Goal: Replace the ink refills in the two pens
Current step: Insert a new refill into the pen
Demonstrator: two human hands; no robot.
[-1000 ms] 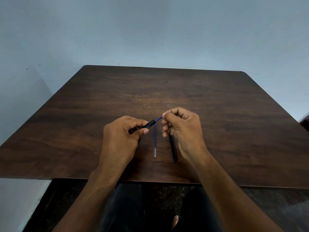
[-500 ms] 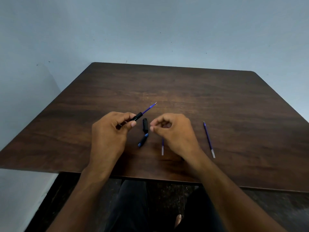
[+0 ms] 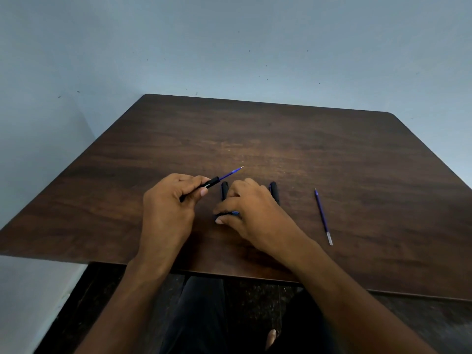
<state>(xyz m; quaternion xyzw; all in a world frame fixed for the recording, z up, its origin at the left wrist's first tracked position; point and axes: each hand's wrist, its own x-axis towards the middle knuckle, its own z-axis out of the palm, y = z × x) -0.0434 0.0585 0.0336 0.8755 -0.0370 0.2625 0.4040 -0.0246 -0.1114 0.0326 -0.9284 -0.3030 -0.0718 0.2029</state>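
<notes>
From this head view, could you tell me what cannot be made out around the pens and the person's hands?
- Black piece beside the right hand: its near end is hidden under the fingers, so what the thumb and fingers are touching there, with a bit of blue showing, is unclear.
- Second black pen: most of it is covered by the right hand.
- Pen barrel in the left hand: its rear end is hidden in the palm, and its printing is too small to read.

Dark brown wood-grain table [image 3: 281, 139] with rounded far corners is set against a pale blue-grey wall [image 3: 229, 42]; small dark specks are scattered on the wall above the table. Dark speckled floor [image 3: 255, 302] is seen below the table's near edge. Light is soft and even.
</notes>
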